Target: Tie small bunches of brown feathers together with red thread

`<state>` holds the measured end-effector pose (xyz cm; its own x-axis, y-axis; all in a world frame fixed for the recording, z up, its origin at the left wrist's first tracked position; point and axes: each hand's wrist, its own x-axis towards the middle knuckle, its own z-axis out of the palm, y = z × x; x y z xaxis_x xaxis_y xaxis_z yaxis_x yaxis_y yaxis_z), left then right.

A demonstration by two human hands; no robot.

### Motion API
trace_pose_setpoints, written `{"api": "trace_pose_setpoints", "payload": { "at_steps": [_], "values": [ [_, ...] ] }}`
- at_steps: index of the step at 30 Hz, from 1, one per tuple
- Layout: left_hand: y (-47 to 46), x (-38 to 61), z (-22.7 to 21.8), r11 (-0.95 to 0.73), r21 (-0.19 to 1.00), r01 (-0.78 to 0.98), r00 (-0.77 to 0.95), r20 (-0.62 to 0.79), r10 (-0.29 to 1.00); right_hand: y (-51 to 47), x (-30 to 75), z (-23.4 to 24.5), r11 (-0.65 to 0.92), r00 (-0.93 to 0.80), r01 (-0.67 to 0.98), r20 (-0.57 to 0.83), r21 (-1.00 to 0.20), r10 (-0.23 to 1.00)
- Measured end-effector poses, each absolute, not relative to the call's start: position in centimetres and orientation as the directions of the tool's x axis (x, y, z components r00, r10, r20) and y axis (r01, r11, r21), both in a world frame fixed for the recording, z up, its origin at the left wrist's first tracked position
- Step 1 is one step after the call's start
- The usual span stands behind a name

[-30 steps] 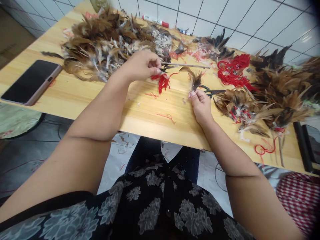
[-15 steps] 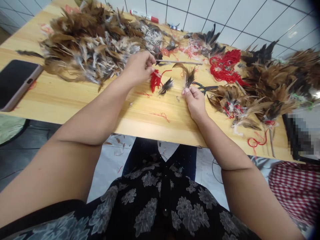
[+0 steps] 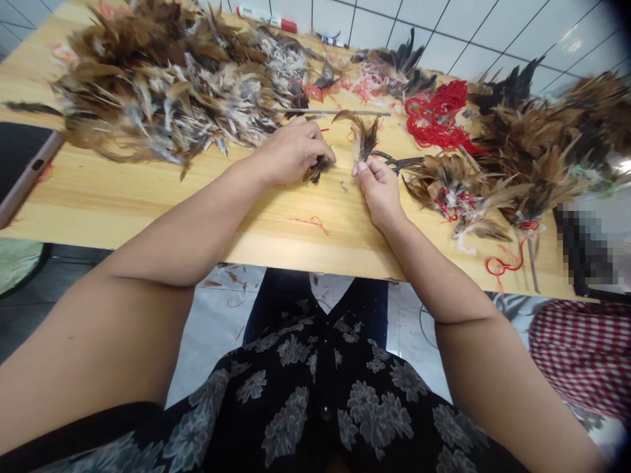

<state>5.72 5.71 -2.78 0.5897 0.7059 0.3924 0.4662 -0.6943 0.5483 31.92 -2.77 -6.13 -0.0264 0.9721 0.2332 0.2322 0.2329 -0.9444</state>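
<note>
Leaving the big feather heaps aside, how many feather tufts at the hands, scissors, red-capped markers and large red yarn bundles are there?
Brown curved feather tuft in the right hand, short dark feather tuft at the left hand: 2
Dark-handled scissors: 1
White cylindrical marker with red cap: 1
Tangled bright-red yarn bundle: 1
Total: 5

Left fingers (image 3: 318, 147) curl over dark tuft (image 3: 317, 172); right fingers (image 3: 363, 168) pinch brown feather bunch (image 3: 366, 139), scissors (image 3: 405, 162) just beside them, red yarn (image 3: 436, 118) beyond; feather pile (image 3: 162, 98) past left fingers.
</note>
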Motion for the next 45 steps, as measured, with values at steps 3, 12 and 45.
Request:
{"api": "trace_pose_setpoints", "payload": {
  "at_steps": [3,12,45],
  "values": [
    [6.1,5.6,-3.4,-0.72,0.513,0.467,0.638,0.368,0.676,-2.8,31.8,-5.9,0.232,-0.024,0.241,0.233,-0.942,0.972],
    [3.7,7.0,-1.3,-0.309,0.951,0.033,0.285,0.287,0.914,-2.9,31.6,-5.6,0.248,-0.031,0.264,0.248,-0.932,0.968],
    [-0.1,11.2,0.0,0.003,0.988,-0.152,0.212,0.029,0.977,-2.9,30.0,-4.9,0.121,-0.093,0.238,0.101,-0.964,0.99]
  ]
}}
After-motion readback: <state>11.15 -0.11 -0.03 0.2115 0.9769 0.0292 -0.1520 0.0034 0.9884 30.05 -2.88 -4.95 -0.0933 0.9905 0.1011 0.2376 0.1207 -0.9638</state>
